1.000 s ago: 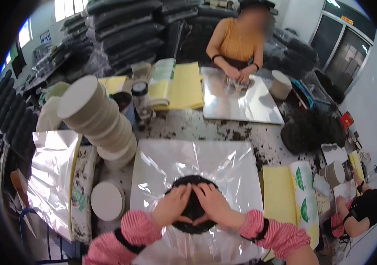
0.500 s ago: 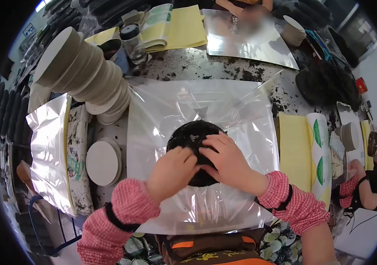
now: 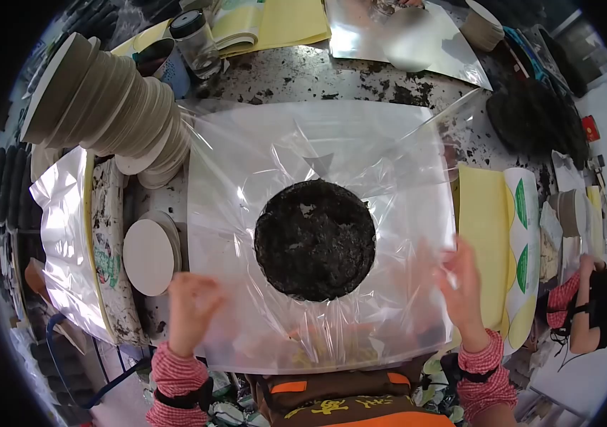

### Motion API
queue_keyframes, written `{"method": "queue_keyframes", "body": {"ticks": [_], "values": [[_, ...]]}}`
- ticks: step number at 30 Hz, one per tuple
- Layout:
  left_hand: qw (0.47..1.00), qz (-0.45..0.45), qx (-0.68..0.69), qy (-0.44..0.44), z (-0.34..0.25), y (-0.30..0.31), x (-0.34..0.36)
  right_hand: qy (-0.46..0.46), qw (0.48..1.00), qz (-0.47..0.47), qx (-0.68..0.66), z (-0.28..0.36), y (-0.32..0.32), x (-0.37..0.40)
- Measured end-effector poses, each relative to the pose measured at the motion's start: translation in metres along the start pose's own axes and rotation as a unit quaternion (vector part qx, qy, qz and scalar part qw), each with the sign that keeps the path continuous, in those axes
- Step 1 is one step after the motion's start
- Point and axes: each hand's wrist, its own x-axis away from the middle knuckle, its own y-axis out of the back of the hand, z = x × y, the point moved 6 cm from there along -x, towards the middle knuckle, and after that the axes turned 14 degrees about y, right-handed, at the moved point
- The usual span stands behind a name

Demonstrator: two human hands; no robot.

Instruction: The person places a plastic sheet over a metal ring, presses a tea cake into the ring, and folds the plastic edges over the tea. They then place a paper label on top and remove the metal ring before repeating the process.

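A round, black pressed cake [image 3: 315, 240] of flaky, leaf-like material lies flat on a clear plastic film [image 3: 225, 178] in front of me. Wrinkles in the film run outward from the cake. My left hand [image 3: 191, 309] hovers by the film's lower left edge, its fingers bent and smeared by motion. At the film's right edge is my right hand [image 3: 462, 285], fingers bent upward and thumb apart from them. Neither hand touches the cake. Checked red sleeves cover both forearms.
A leaning stack of pale discs [image 3: 97, 107] and a lower pile [image 3: 148, 256] stand left. A lidded clear jar [image 3: 195, 44] is behind. Yellow wrapper sheets [image 3: 485, 235] lie right, a dark mass [image 3: 535, 128] beyond. Another person [image 3: 606, 306] sits far right.
Both hands have come off the black cake and moved apart to the film's two sides, uncovering the cake. The view has shifted slightly.
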Motion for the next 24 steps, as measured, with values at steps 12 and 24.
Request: {"method": "queue_keyframes", "body": {"ticks": [12, 24], "values": [[0.979, -0.072, 0.030, -0.188, 0.006, -0.047, 0.030, 0.051, 0.991, 0.110, 0.057, -0.043, -0.021, -0.003], [0.991, 0.032, -0.014, -0.132, -0.107, -0.102, 0.002, 0.263, 0.954, -0.019, -0.140, 0.088, -0.115, -0.048]]}}
